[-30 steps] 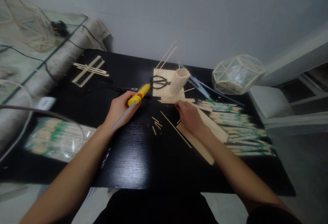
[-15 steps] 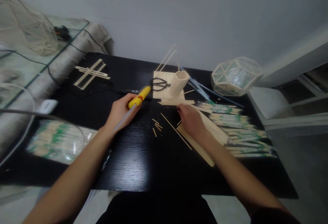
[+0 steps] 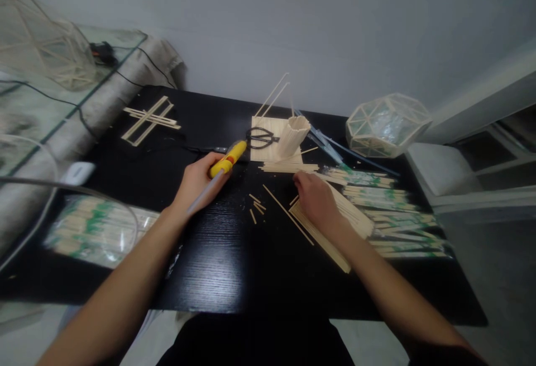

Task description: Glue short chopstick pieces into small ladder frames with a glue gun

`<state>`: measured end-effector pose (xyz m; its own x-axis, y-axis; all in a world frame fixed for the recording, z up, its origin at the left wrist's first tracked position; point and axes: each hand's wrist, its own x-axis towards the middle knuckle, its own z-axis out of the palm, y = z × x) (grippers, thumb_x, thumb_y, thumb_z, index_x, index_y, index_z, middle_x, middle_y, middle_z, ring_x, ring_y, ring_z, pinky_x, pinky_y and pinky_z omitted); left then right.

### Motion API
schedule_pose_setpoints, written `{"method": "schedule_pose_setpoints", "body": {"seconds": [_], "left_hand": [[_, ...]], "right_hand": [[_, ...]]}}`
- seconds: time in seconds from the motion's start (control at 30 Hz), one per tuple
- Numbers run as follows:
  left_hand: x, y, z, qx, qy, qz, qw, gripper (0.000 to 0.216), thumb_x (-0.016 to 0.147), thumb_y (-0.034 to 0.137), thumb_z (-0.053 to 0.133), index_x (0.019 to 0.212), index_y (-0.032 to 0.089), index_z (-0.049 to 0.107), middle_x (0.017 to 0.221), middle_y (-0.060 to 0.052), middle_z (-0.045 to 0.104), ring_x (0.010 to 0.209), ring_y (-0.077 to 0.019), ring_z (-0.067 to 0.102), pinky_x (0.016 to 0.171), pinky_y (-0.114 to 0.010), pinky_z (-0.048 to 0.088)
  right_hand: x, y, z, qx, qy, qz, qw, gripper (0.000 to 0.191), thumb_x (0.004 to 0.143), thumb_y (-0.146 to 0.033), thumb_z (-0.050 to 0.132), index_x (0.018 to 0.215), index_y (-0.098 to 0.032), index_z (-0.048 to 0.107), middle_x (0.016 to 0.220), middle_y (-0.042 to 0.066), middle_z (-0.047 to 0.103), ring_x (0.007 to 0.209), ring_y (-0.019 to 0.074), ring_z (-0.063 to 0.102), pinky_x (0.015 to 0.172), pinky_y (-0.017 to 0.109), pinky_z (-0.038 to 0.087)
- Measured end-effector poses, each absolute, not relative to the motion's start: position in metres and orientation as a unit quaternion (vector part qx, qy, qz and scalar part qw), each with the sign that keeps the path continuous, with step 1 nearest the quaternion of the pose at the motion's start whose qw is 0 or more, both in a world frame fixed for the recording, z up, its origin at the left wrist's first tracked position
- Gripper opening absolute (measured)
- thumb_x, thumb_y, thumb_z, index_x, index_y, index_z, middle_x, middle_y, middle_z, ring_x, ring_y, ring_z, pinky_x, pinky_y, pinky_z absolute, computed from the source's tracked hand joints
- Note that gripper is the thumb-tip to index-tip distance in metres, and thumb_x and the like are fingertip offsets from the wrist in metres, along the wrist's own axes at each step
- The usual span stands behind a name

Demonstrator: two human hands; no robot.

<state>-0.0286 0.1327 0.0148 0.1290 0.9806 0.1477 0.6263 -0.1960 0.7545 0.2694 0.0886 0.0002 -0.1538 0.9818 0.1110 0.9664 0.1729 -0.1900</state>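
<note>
My left hand (image 3: 196, 183) is wrapped round a yellow hot glue gun (image 3: 228, 160), with a pale glue stick (image 3: 205, 191) jutting from its back end. The gun's nose points toward black-handled scissors (image 3: 260, 138). Those lie on a wooden base (image 3: 262, 123), beside an upright cylinder of wooden sticks (image 3: 293, 137). My right hand (image 3: 318, 198) is over a spread of thin wooden sticks (image 3: 320, 237), its fingers curled down near their far ends. What its fingertips pinch, if anything, is hidden.
Short cut pieces (image 3: 257, 206) and one loose stick (image 3: 288, 215) lie between my hands. Bagged sticks (image 3: 377, 195) lie at right, more packs (image 3: 100, 229) at left. Crossed stick strips (image 3: 151, 120) lie behind. A faceted stick frame (image 3: 387, 126) stands back right. Cables (image 3: 62, 187) cross the left side.
My right hand has shifted slightly to the right over the sticks. My left hand and the glue gun look unchanged.
</note>
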Motion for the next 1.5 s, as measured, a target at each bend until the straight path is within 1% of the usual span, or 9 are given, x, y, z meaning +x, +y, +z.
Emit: {"method": "schedule_pose_setpoints", "body": {"seconds": [0.17,0.37,0.9,1.1,1.2,1.37,1.5], "left_hand": [[-0.029,0.132,0.015,0.7,0.573,0.327,0.272,0.045,0.088,0.054,0.065,0.112,0.016,0.073,0.082,-0.001,0.071,0.066,-0.0162,0.057,0.063,-0.026,0.045],[-0.028,0.132,0.014,0.701,0.573,0.328,0.27,0.042,0.088,0.051,0.065,0.111,0.017,0.073,0.081,0.0,0.071,0.066,-0.0162,0.056,0.064,-0.026,0.044],[-0.028,0.132,0.016,0.696,0.577,0.326,0.276,0.044,0.087,0.052,0.066,0.111,0.016,0.073,0.084,-0.002,0.073,0.068,-0.0172,0.057,0.065,-0.027,0.046],[-0.029,0.132,0.016,0.7,0.575,0.324,0.272,0.044,0.088,0.053,0.065,0.112,0.017,0.073,0.083,-0.002,0.072,0.067,-0.0175,0.057,0.065,-0.027,0.045],[-0.028,0.132,0.017,0.7,0.577,0.323,0.269,0.044,0.088,0.054,0.065,0.11,0.017,0.073,0.083,-0.002,0.072,0.068,-0.0179,0.058,0.065,-0.027,0.046],[-0.028,0.132,0.016,0.7,0.577,0.322,0.27,0.044,0.088,0.054,0.065,0.112,0.017,0.073,0.084,-0.002,0.072,0.068,-0.0177,0.058,0.064,-0.026,0.045],[-0.029,0.132,0.015,0.696,0.583,0.316,0.274,0.045,0.088,0.055,0.064,0.113,0.018,0.073,0.083,-0.001,0.072,0.067,-0.0171,0.056,0.063,-0.026,0.044]], "right_hand": [[0.272,0.09,-0.005,-0.629,-0.767,0.028,0.124,0.029,0.094,0.002,0.045,0.104,-0.016,0.066,0.099,0.012,0.073,0.094,0.0261,0.067,0.084,0.034,0.047],[0.273,0.089,-0.009,-0.625,-0.769,0.018,0.132,0.03,0.096,0.001,0.045,0.104,-0.017,0.067,0.098,0.011,0.074,0.093,0.0253,0.067,0.082,0.033,0.048],[0.275,0.087,-0.015,-0.617,-0.772,0.008,0.151,0.029,0.097,0.0,0.044,0.102,-0.018,0.066,0.097,0.01,0.074,0.092,0.0246,0.068,0.083,0.033,0.049],[0.278,0.084,-0.017,-0.62,-0.766,0.013,0.17,0.028,0.097,-0.001,0.045,0.102,-0.017,0.067,0.099,0.01,0.075,0.091,0.0243,0.069,0.082,0.034,0.051],[0.279,0.082,-0.018,-0.621,-0.762,0.02,0.18,0.029,0.099,-0.002,0.045,0.105,-0.018,0.068,0.1,0.01,0.075,0.093,0.0245,0.069,0.083,0.034,0.051],[0.279,0.081,-0.018,-0.619,-0.764,0.023,0.18,0.031,0.098,0.0,0.045,0.11,-0.016,0.069,0.105,0.012,0.076,0.097,0.025,0.07,0.085,0.034,0.052],[0.278,0.082,-0.015,-0.621,-0.765,0.023,0.165,0.031,0.097,0.0,0.046,0.108,-0.017,0.069,0.103,0.011,0.076,0.096,0.0251,0.07,0.084,0.034,0.051]]}}
